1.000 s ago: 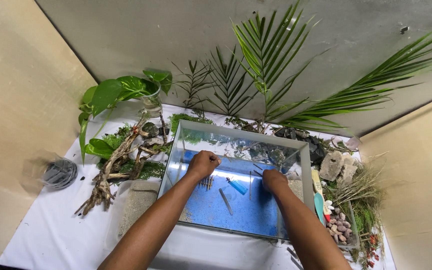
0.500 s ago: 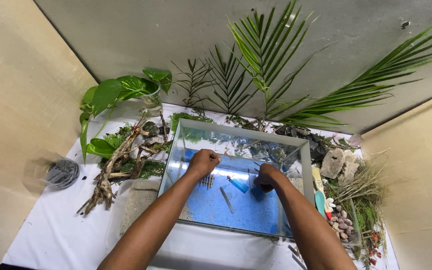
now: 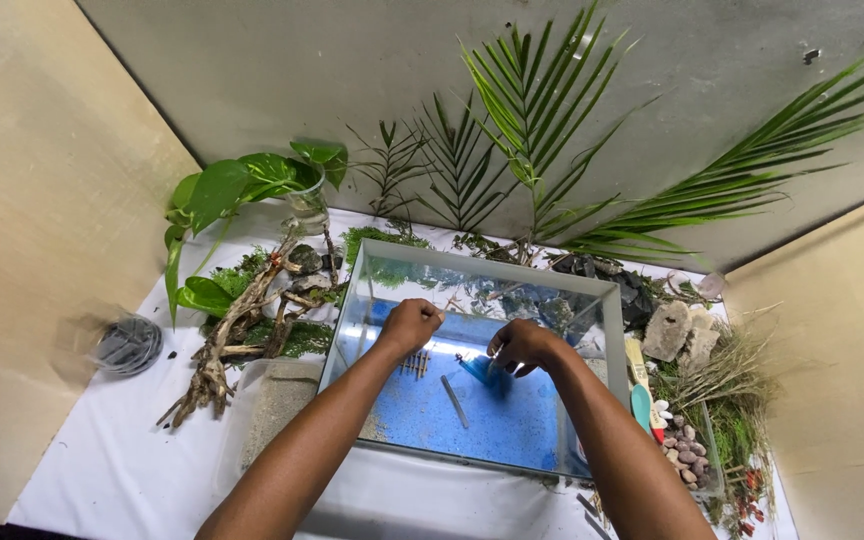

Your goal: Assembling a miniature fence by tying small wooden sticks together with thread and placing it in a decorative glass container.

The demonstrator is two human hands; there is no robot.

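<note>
Both hands (image 3: 410, 326) (image 3: 518, 346) low, fingers seemingly curled

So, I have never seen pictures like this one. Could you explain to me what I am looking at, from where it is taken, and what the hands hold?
The picture comes from a camera worn on a person's head, looking down at their own two bare arms. Both reach into a rectangular glass tank with blue sand on its floor. The left hand is closed just above a small row of thin sticks; whether it grips anything I cannot tell. The right hand pinches something beside a small blue object, but what it holds is hidden. The tank stands on a white cloth. Around it lie brown driftwood, a leafy green plant in a glass jar, palm fronds, pale stones and dry grass.
</note>
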